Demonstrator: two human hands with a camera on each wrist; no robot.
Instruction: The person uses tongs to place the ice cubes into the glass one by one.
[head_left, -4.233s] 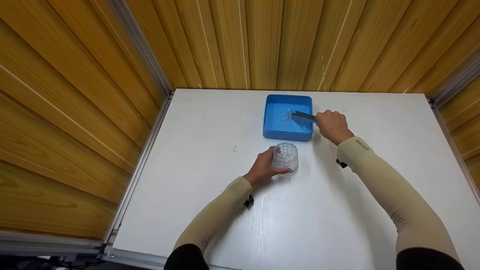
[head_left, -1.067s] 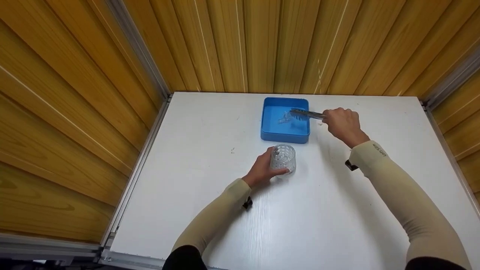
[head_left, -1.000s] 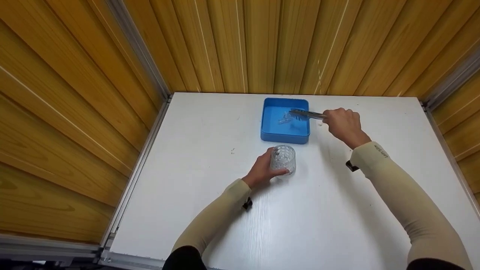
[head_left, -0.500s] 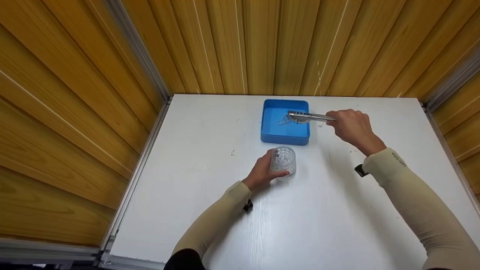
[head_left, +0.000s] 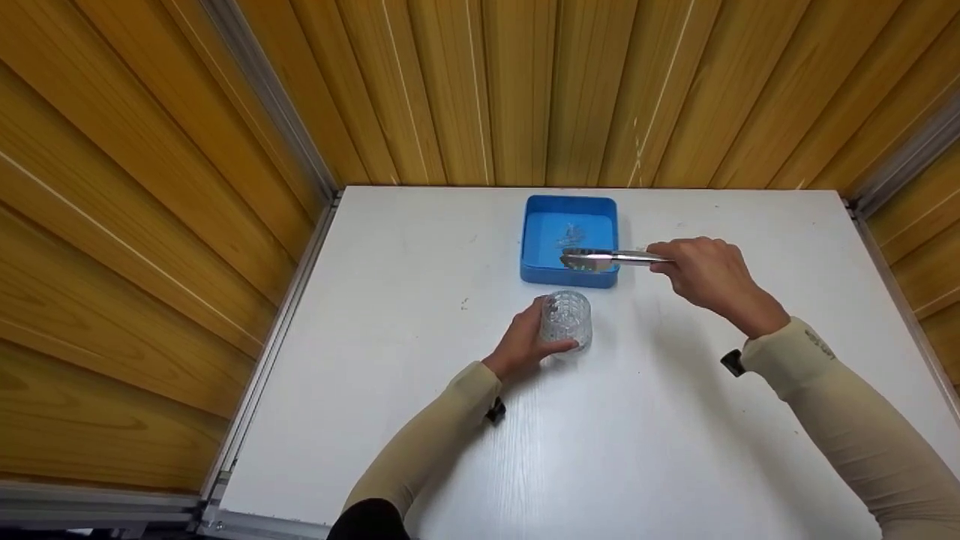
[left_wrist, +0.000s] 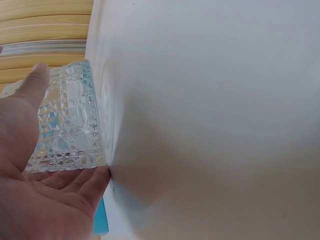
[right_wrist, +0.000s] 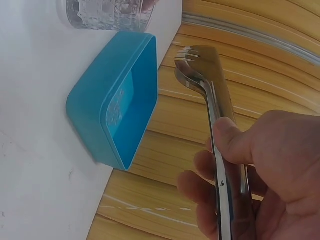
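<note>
My left hand [head_left: 521, 341] grips a clear cut-glass tumbler [head_left: 568, 324], which stands upright on the white table; in the left wrist view the thumb lies along one side of the glass [left_wrist: 75, 117] and the fingers along the other. Metal serving tongs [head_left: 596, 259] are held in my right hand [head_left: 709, 276], their tips over the near part of a blue square box [head_left: 568, 278]. In the right wrist view the tongs [right_wrist: 215, 97] are above the box, arms close together; whether anything sits between the tips, I cannot tell. Small clear pieces [head_left: 571, 235] lie inside the box.
The box stands near the table's back edge, just beyond the tumbler. Wood-panelled walls [head_left: 517, 90] rise behind and at both sides of the white table [head_left: 390, 315]. A metal rail [head_left: 277, 300] runs along the left edge. Small marks dot the tabletop.
The tongs have lifted away from the clear pieces and come nearer, toward the box's front edge. My right hand has moved back and right. The left hand and tumbler stay put.
</note>
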